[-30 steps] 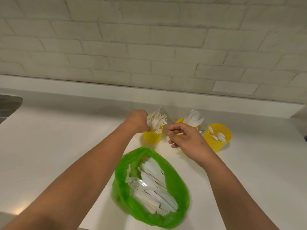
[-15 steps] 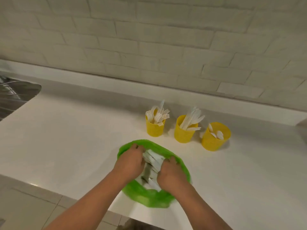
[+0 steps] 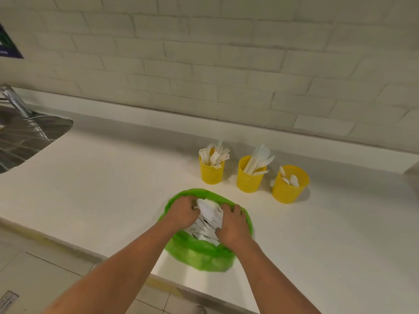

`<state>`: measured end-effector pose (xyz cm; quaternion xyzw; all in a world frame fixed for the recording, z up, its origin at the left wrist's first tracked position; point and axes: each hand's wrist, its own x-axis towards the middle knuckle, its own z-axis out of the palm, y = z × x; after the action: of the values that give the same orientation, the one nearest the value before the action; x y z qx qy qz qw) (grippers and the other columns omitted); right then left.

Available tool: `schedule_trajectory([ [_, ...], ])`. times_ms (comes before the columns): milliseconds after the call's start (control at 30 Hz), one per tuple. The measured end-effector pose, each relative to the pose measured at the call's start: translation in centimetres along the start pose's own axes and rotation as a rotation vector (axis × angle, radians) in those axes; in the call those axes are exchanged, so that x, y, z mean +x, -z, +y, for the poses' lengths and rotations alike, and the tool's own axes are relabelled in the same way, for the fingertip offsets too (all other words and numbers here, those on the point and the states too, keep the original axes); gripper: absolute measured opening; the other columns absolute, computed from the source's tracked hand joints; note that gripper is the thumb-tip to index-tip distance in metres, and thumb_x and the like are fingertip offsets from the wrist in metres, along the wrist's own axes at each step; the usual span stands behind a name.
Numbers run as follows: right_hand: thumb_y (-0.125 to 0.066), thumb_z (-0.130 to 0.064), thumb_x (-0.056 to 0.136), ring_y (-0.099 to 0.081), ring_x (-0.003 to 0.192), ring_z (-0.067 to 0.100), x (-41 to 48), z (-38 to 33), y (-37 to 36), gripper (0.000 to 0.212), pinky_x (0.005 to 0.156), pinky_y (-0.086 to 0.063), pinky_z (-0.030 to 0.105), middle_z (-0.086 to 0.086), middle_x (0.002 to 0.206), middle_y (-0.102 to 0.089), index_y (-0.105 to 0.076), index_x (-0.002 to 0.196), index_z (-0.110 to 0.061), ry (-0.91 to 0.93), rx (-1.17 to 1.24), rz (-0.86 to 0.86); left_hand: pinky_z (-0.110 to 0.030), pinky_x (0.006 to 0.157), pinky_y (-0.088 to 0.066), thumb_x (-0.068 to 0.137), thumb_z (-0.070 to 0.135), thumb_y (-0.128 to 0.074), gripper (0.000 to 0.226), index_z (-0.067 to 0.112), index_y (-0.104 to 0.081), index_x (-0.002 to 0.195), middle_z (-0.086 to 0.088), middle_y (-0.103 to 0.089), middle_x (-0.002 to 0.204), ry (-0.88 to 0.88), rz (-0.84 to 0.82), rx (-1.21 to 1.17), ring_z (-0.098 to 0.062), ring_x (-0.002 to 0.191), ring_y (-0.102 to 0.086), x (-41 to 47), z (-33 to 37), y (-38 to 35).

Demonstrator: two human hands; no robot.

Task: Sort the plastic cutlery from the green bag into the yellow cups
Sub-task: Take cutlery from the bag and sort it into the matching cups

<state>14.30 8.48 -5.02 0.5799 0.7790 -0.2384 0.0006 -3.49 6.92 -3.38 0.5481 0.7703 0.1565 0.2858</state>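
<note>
Countertop point(image 3: 113, 189): I see three yellow cups point(image 3: 249, 181), part-filled.
Green bag point(image 3: 199, 254): plenty of cutlery point(image 3: 209, 211) left.
Left hand point(image 3: 182, 210), right hand point(image 3: 233, 224): each clamped on cutlery.

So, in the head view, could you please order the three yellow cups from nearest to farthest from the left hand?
From the left hand, which holds cutlery in the green bag:
1. Fork cup, at the left end of the row.
2. Knife cup, in the middle.
3. Spoon cup, at the right end.
</note>
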Motion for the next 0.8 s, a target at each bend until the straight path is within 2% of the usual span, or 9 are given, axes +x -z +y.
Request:
schedule_trajectory([
  [100,-0.073,-0.026,0.080,-0.042,0.130,0.034,0.0,0.6,0.0,0.064,0.104,-0.043,0.042,0.012,0.139,-0.044,-0.041,0.134,-0.012,0.020,-0.028,-0.024,-0.024,0.082,-0.045,0.092,0.011,-0.064,0.034,0.018,-0.065,0.125,0.001,-0.067,0.106,0.031,-0.018,-0.124,-0.016,0.096,-0.060,-0.4,-0.3,-0.1],
  [167,-0.073,-0.024,0.080,-0.042,0.130,0.033,-0.2,0.4,0.0,0.061,0.102,-0.045,0.042,0.011,0.139,-0.043,-0.044,0.132,-0.011,0.047,-0.064,-0.025,-0.024,0.085,-0.046,0.090,0.010,-0.068,0.039,0.019,-0.064,0.127,0.004,-0.066,0.110,0.036,-0.034,-0.206,-0.015,0.102,-0.062,-0.7,-0.7,-0.3],
  [233,-0.074,-0.021,0.080,-0.040,0.131,0.033,-0.6,0.0,-0.2,0.060,0.102,-0.047,0.043,0.010,0.142,-0.038,-0.045,0.132,-0.011,0.040,-0.102,-0.012,-0.027,0.088,-0.051,0.088,0.009,-0.071,0.036,0.021,-0.066,0.121,0.001,-0.070,0.111,0.061,-0.032,-0.285,-0.018,0.102,-0.065,-1.0,-1.1,-0.3],
  [300,-0.074,-0.021,0.082,-0.036,0.134,0.033,-0.8,-0.4,-0.4,0.060,0.101,-0.047,0.046,0.010,0.145,-0.033,-0.045,0.133,-0.012,0.028,-0.136,0.001,-0.020,0.080,-0.050,0.087,0.009,-0.073,0.032,0.021,-0.068,0.116,-0.002,-0.072,0.111,0.073,-0.013,-0.368,-0.017,0.098,-0.066,-1.1,-1.1,-0.3],
  [400,-0.068,-0.026,0.089,-0.033,0.136,0.034,-0.6,-0.6,-0.2,0.053,0.102,-0.045,0.049,0.009,0.144,-0.037,-0.046,0.135,-0.014,0.046,-0.215,0.026,-0.007,0.066,-0.044,0.089,0.015,-0.075,0.030,0.022,-0.068,0.118,0.002,-0.069,0.099,0.068,0.031,-0.465,-0.012,0.089,-0.064,-1.3,-0.9,-0.2],
  [600,-0.060,-0.023,0.093,-0.041,0.131,0.033,0.1,-0.5,0.0,0.044,0.105,-0.044,0.043,0.013,0.138,-0.046,-0.046,0.132,-0.008,0.082,-0.126,0.043,-0.024,0.083,-0.053,0.091,0.014,-0.072,0.034,0.021,-0.067,0.124,0.002,-0.074,0.101,0.077,0.083,-0.711,-0.014,0.088,-0.068,-2.1,-0.6,-0.7],
  [700,-0.059,-0.025,0.093,-0.046,0.126,0.033,0.2,-0.5,-0.4,0.040,0.102,-0.044,0.043,0.012,0.133,-0.050,-0.046,0.128,-0.008,0.069,-0.045,0.101,-0.035,0.091,-0.057,0.081,0.020,-0.074,0.042,0.022,-0.068,0.123,0.000,-0.074,0.101,0.075,0.105,-0.811,-0.018,0.088,-0.072,-2.0,-0.5,-0.5],
  [800,-0.054,-0.037,0.098,-0.050,0.121,0.030,-0.4,-0.6,-0.7,0.037,0.095,-0.047,0.043,0.008,0.129,-0.054,-0.045,0.123,-0.012,0.068,-0.005,0.149,-0.036,0.085,-0.058,0.086,0.013,-0.070,0.041,0.019,-0.068,0.127,0.001,-0.073,0.101,0.070,0.080,-0.810,-0.015,0.080,-0.069,-2.1,-0.6,-0.2],
])
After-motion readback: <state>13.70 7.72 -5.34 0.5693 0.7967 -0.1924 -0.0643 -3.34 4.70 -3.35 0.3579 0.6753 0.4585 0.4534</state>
